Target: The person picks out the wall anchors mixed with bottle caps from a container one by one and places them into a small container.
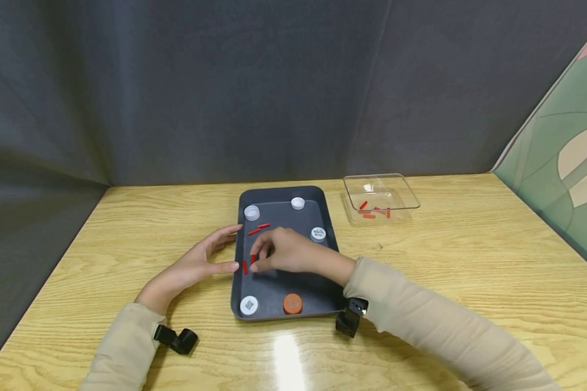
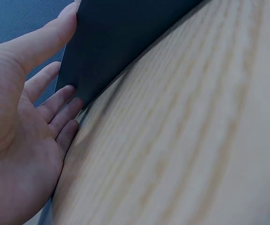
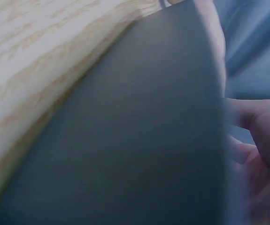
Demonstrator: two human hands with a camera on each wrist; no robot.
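A dark grey tray (image 1: 318,293) stands on the table. My right hand (image 1: 291,251) reaches over it from the right and pinches a small red stick (image 1: 253,259) between thumb and fingertips. Just left of that, another red stick (image 1: 245,267) lies near the tray's left wall. Two more red sticks (image 1: 264,225) lie farther back. My left hand (image 1: 195,264) is spread at the tray's left rim, thumb and fingertips right at the edge; the left wrist view shows its fingers against the tray's outer wall (image 2: 116,37). In the right wrist view the tray's side hides much of the right hand (image 3: 268,140).
Inside the tray are several white caps, among them one at the front left (image 1: 249,305), and an orange cap (image 1: 292,304). Behind and right of the tray stands a clear box (image 1: 408,207) with several red sticks. Dark curtains (image 1: 274,98) hang along the table's back.
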